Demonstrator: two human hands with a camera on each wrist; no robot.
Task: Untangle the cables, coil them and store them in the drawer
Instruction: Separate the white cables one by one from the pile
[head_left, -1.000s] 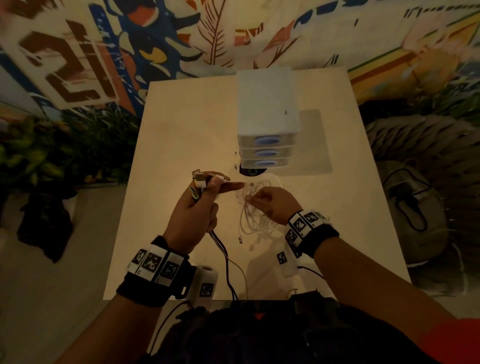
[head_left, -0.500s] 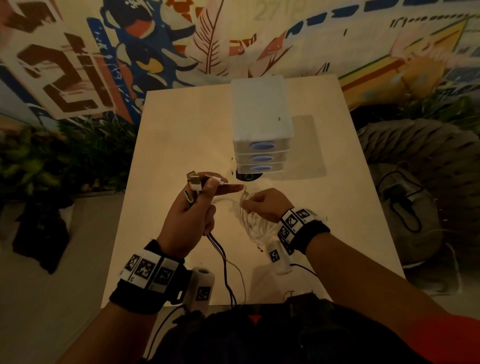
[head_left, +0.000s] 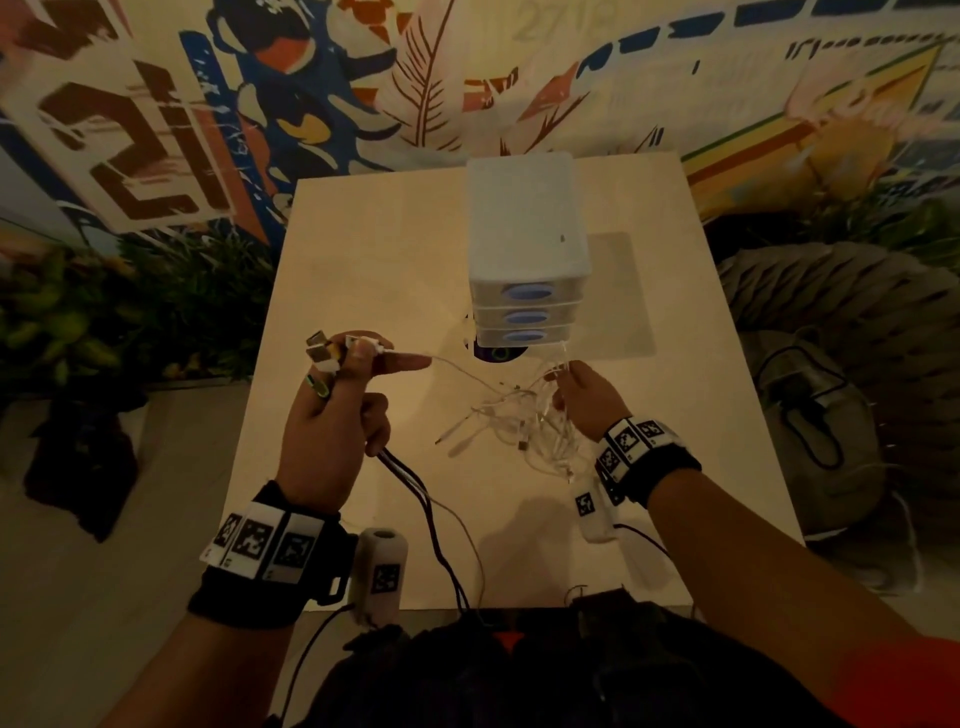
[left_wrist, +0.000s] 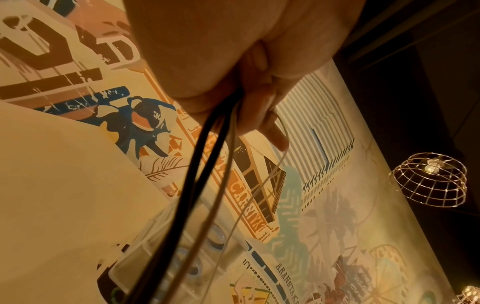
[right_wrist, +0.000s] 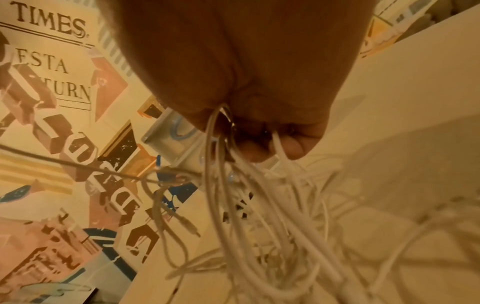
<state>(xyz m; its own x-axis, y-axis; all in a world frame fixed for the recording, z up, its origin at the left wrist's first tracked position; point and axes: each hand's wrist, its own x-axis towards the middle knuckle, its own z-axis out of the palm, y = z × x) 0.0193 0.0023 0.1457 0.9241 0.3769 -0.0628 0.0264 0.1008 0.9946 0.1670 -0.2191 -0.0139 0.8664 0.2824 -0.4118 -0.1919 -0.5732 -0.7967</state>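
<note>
Each wrist wears a black strap (head_left: 249, 597) topped by white blocks printed with black square markers (head_left: 258, 538) — a white tagged camera pod (head_left: 378, 574) hangs beside each; dark clothing, a red sleeve (head_left: 914, 675).

A smooth, matt pale bench (head_left: 363, 249) carries a drawer unit (head_left: 524, 218) of milky, slightly glossy plastic near its far edge, each front set with a shiny blue oval handle. The white cables (head_left: 524, 421) look like smooth rubbery plastic with a soft sheen, while the dark cables (head_left: 415, 483) trailing to the near edge appear sleek and glossy; several plugs (head_left: 319, 348) show bright metal tips. Black cloth straps with matt white printed tags (head_left: 260, 540) wrap both wrists.
</note>
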